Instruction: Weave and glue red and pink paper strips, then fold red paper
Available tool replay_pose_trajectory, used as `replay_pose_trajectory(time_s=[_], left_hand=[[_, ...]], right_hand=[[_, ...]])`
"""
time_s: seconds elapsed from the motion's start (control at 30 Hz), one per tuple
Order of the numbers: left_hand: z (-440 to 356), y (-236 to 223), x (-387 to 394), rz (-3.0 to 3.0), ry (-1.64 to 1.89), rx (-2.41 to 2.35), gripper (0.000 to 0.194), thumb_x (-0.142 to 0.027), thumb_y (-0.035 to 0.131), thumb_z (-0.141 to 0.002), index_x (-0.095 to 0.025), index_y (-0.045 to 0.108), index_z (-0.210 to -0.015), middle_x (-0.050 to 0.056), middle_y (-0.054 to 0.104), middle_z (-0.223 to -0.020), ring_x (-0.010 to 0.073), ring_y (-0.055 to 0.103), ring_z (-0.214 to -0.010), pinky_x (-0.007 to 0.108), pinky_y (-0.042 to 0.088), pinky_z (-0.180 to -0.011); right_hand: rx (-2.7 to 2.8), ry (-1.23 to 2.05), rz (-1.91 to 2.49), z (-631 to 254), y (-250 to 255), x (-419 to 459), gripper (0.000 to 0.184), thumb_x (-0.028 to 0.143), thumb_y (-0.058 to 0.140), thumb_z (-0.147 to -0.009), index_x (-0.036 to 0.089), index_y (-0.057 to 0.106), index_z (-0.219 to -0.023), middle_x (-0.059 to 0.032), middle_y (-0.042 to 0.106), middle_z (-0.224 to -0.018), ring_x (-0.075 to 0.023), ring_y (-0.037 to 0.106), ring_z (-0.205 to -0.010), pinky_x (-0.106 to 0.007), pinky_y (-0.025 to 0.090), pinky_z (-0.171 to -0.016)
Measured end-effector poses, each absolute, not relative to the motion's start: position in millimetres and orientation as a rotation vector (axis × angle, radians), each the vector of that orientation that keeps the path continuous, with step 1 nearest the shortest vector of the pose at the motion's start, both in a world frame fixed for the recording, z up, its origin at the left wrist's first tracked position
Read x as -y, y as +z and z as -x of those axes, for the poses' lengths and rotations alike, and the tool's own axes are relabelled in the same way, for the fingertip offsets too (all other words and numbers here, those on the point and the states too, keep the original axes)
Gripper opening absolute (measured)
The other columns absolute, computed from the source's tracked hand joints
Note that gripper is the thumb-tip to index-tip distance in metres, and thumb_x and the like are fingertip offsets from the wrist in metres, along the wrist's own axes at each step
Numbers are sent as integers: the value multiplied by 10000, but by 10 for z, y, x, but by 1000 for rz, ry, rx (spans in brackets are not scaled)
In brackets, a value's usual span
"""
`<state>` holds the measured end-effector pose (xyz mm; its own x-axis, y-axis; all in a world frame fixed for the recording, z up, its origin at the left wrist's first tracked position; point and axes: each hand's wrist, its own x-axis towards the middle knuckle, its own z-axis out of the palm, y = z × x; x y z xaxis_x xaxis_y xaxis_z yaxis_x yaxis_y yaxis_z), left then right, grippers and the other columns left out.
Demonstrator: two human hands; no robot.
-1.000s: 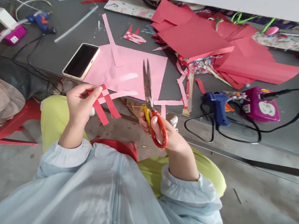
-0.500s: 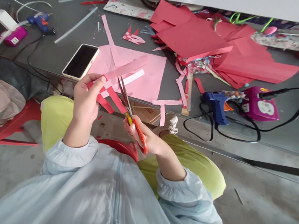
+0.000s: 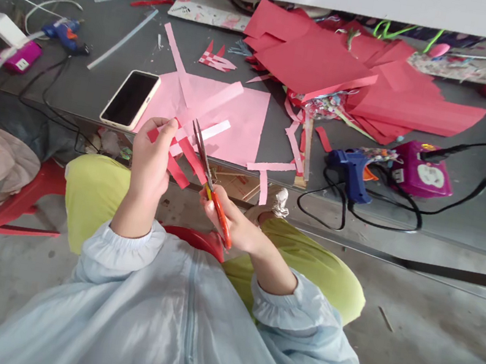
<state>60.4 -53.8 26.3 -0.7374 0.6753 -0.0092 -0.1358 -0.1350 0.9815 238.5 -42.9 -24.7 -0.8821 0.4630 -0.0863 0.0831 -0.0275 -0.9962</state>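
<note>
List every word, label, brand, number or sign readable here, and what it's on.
Nothing reads clearly.
Purple box at right: gold marks and small label, too small to read.
Purple box at left: small white label, too small.
White board: dark marks, illegible.
Scissors, phone: no lettering visible.

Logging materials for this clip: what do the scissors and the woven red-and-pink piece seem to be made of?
Scissors: metal blades, judging by their grey, faintly shiny look; handles probably plastic, given the smooth, even red.
Woven piece: likely paper or thin card, matte, with flat, straight-cut strips.
</note>
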Motion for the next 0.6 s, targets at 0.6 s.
replay_pose_trajectory(time_s=[0.6], left_hand=[[-743,256,613,-902,1714,-1614,220,-252,758,-682,-191,566,-595,-54,526,-559,66,486,-528,193,412,-526]], right_hand=[[1703,2052,658,-2381,-355,428,494,744,411,-910,251,367,-911,25,364,-829,-126,358,-711,-306,358,-663]])
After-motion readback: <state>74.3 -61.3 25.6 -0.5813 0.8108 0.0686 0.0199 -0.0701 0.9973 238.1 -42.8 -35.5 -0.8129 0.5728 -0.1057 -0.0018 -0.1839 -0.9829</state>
